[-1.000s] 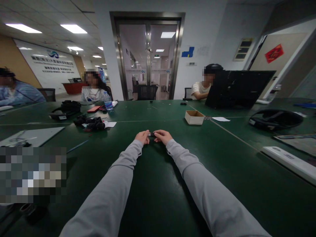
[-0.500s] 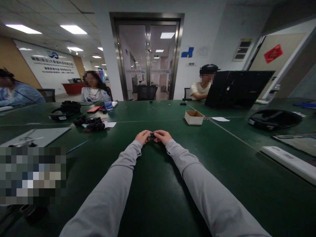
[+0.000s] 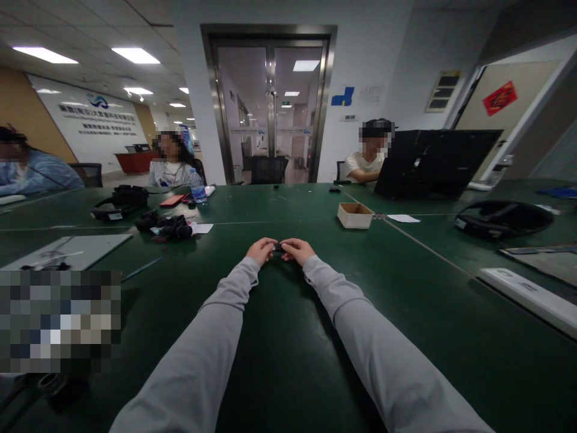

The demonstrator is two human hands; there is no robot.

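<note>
Left of the box (image 3: pixel 353 220), fingertips of the left hand (image 3: pixel 260 249) and right hand (image 3: pixel 297 249) pinch a dark piece (image 3: pixel 277 247) (detail indistinct); table (image 3: pixel 327 249) surface spans to the box's edge.

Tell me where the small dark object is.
In the head view, the small dark object is held between the left hand and right hand, left of the open beige box.

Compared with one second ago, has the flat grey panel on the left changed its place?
Yes: the flat grey panel has shifted rightward in the view; its edge now lies nearer to the unmoved thin blue strip.
</note>
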